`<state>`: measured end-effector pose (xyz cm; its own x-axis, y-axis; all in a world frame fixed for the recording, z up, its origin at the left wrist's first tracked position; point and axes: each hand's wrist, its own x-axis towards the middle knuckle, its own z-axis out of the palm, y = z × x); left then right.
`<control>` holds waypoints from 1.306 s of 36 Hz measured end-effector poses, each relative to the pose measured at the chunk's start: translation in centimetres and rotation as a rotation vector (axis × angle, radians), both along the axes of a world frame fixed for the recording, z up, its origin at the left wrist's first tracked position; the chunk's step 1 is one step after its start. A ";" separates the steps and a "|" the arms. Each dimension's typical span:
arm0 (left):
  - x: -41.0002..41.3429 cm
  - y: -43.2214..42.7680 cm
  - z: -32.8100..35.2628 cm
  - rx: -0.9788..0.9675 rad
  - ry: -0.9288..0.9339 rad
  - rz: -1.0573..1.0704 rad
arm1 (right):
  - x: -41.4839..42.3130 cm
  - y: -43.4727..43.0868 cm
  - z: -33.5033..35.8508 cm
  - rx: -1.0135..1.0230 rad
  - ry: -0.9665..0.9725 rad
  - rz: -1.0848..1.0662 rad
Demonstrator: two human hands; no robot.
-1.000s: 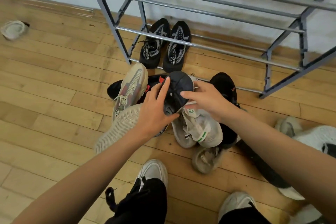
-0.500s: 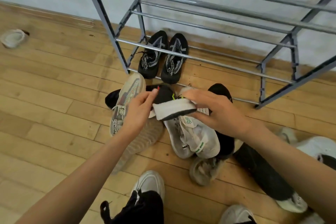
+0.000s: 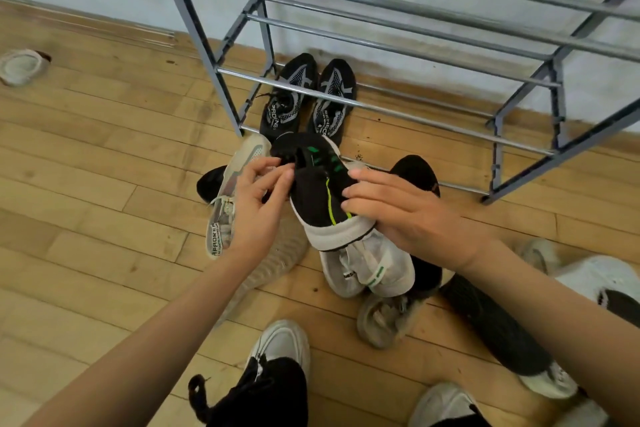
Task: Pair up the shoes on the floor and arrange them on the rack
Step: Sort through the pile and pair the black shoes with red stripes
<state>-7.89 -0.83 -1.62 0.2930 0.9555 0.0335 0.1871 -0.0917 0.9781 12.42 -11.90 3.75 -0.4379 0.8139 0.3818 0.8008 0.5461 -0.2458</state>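
— Where's the black shoe (image 3: 318, 191)?

— Off the floor (image 3: 86, 218), held between both hands, just in front of the rack (image 3: 194, 28). Its toe points at the rack, the white sole faces right, and green stripes show on the upper.

— And the hands?

— The left hand (image 3: 258, 204) pinches the shoe near its opening with thumb and fingertips. The right hand (image 3: 408, 218) grips the other side down by the heel, fingers laid together along the upper. I can't see its thumb.

— Anything on the rack?

— A black pair (image 3: 287, 97), side by side at the left end of the lowest rails, toes to the wall.

— What's under the hands?

— A heap of loose shoes. A beige shoe (image 3: 221, 218) lies just left of the left hand, and a white shoe (image 3: 374, 267) with a green tab sits right under the held one. A lone shoe (image 3: 20, 66) lies well apart, far left.
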 end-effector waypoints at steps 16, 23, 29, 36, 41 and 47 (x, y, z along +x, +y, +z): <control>2.2 -4.0 -5.3 -0.687 0.070 -0.279 | 0.8 -1.9 -7.9 -0.479 0.001 -0.206; 2.2 -4.1 -4.5 -0.529 0.020 -0.277 | 4.7 -4.1 -8.7 -0.525 0.010 -0.780; 4.4 -3.6 -2.9 -0.526 0.020 -0.435 | 7.8 -7.1 -9.1 -0.838 0.118 -0.974; 7.6 -2.6 -1.1 -0.566 0.090 -0.517 | 8.8 -9.0 -8.9 -0.891 0.110 -0.995; 9.6 -3.1 0.2 -0.647 0.158 -0.577 | 9.8 -9.6 -8.4 -0.916 0.198 -1.084; 12.2 -5.4 0.2 -0.568 0.238 -0.657 | 11.0 -11.4 -8.0 -1.146 0.050 -1.223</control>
